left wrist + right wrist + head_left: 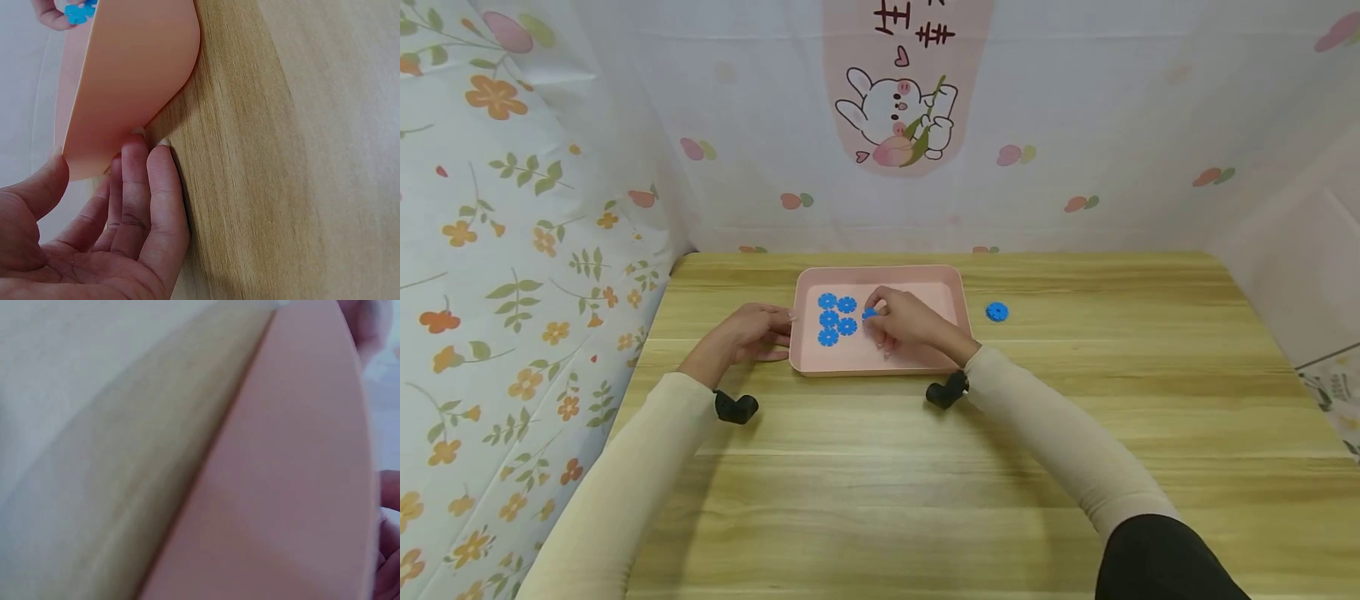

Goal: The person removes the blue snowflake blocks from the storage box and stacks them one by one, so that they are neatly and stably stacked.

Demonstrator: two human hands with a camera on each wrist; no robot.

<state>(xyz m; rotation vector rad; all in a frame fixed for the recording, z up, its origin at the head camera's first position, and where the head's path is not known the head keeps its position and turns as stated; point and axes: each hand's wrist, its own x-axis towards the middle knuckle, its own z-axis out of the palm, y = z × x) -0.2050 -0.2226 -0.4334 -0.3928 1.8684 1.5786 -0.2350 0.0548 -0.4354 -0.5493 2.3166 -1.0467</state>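
Observation:
A shallow pink tray [917, 361] lies on the table, with several blue notched discs [828, 319] grouped in its left part. My right hand [901, 318] is over the middle of the tray and pinches another blue notched disc [869, 314] between thumb and fingertips, just right of the group. That disc [80, 12] also shows at the top of the left wrist view. At the tray's left end, my left hand [752, 332] holds it, thumb at the rim and fingertips low against the outer wall, as the left wrist view shows.
More blue discs [997, 312], overlapping in a small pile, lie on the wooden table [820, 483] right of the tray. A patterned white cloth [722, 150] hangs behind the table, and a floral one [512, 333] along its left side.

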